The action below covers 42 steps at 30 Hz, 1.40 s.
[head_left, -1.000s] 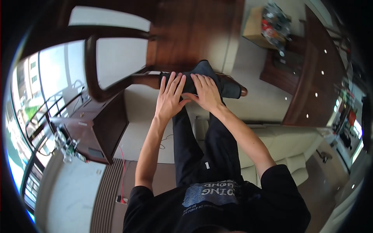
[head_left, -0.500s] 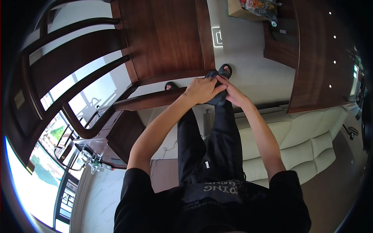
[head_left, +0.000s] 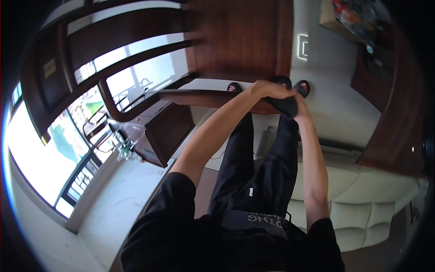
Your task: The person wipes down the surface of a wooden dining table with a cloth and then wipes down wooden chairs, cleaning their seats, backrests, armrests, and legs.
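My left hand (head_left: pixel 273 89) reaches across the top of a black slipper-like item (head_left: pixel 284 108), its fingers curled over it. My right hand (head_left: pixel 301 104) grips the same item from the right, and its fingertips meet my left hand. A smooth, rounded end faces me, while the far part shows beyond my left hand; its exact kind is hard to make out. Below, my feet wear black open-toed sandals, a left sandal (head_left: pixel 234 87) and a right sandal (head_left: pixel 302 88), on the floor.
Ahead stands a dark wooden piece of furniture (head_left: pixel 244 41) with a curved rail (head_left: pixel 145 54) at left. A dark cabinet (head_left: pixel 170 131) is left of my legs, and a cream sofa (head_left: pixel 353 199) is on the right. A cardboard box (head_left: pixel 333 22) holds plastic bottles at upper right.
The camera view has turned, so the scene sits further right. My left hand has shifted over the black item, and more of its rounded near end now shows between my hands.
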{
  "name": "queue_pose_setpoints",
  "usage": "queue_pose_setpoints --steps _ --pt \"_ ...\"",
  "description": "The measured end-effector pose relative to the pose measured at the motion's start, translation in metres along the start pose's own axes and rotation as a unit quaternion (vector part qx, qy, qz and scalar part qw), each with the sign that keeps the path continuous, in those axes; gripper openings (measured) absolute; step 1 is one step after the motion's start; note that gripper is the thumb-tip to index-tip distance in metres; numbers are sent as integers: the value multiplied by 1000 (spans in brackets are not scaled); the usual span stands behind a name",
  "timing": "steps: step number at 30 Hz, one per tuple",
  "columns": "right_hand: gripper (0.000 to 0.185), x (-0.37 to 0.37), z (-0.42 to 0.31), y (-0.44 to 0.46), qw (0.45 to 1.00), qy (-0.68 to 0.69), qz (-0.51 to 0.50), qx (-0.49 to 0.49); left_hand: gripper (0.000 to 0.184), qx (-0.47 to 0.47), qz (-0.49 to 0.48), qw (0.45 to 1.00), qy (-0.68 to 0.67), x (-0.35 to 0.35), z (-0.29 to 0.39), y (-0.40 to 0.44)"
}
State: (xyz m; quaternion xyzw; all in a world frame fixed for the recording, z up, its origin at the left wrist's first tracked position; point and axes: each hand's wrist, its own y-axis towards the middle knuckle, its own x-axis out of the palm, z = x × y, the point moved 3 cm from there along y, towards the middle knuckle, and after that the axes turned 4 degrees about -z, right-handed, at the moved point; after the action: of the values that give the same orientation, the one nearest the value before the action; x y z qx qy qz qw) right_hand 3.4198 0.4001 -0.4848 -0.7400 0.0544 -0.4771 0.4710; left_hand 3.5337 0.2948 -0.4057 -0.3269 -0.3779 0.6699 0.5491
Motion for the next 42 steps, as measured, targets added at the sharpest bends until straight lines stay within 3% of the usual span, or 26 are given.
queue_pose_setpoints --steps 2,3,4,5,6,7,8,10,11,12,14,16,18,21,22,23,24,26,28,30,31,33,35,37,38,42 --pt "38 37 -9 -39 1000 -14 3 9 82 15 -71 997 23 -5 12 -30" --pt "40 55 -12 -53 993 -85 75 -29 75 29 -53 996 65 -9 23 -56" --pt "42 69 -12 -67 975 -156 145 -70 62 55 20 996 72 -5 30 -82" --pt "42 80 -8 -81 975 -164 136 -66 56 107 128 980 105 9 26 -97" --pt "46 96 -12 -94 873 -441 106 -178 54 155 236 949 140 24 18 -109" --pt "50 115 -10 -106 684 -672 63 -278 54 149 249 947 136 34 11 -121" --pt "50 125 -4 -112 679 -677 49 -279 57 146 314 916 202 41 7 -137" --pt "57 148 12 -120 475 -838 69 -258 63 130 391 872 263 55 -6 -156" --pt "64 157 18 -120 415 -871 74 -251 65 140 413 869 232 59 -17 -162" --pt "64 165 22 -118 409 -872 59 -262 68 149 435 864 203 63 -30 -168" --pt "65 181 31 -106 333 -914 -10 -234 65 132 437 871 179 73 -55 -176" --pt "64 200 37 -91 321 -912 -47 -250 62 117 478 868 64 75 -71 -188" --pt "61 214 51 -68 337 -887 -156 -274 60 89 489 866 56 76 -90 -203" --pt "55 251 93 -40 333 -867 -204 -310 68 -9 546 837 42 96 -129 -207" --pt "50 262 109 -32 331 -860 -209 -328 74 -17 689 714 -125 102 -142 -209" --pt "45 270 123 -24 395 -837 -192 -327 80 -17 786 550 -282 111 -156 -210" --pt "41 276 133 -15 453 -810 -176 -327 85 -149 770 570 -243 113 -163 -204" --pt "35 289 146 -6 466 -806 -143 -336 78 143 625 543 -541 113 -190 -152" --pt "35 302 149 -4 559 -775 -141 -257 72 115 575 520 -621 104 -191 -135" --pt "34 306 149 -14 601 -761 -75 -233 65 102 509 481 -707 99 -183 -141" --pt "34 305 147 -19 638 -741 -42 -203 55 106 505 508 -689 99 -188 -152" --pt "34 317 143 -38 714 -647 -20 -266 46 119 496 546 -664 92 -191 -177" --pt "36 333 140 -73 793 -539 1 -282 34 98 662 634 -388 83 -191 -243" --pt "37 370 143 -101 863 -389 -42 -321 32 152 624 658 -393 54 -191 -326" --pt "34 387 143 -108 866 -357 -40 -348 30 198 580 675 -410 41 -183 -366" --pt "34 485 161 -120 832 -304 -88 -456 28 232 748 596 -178 -29 -165 -490"
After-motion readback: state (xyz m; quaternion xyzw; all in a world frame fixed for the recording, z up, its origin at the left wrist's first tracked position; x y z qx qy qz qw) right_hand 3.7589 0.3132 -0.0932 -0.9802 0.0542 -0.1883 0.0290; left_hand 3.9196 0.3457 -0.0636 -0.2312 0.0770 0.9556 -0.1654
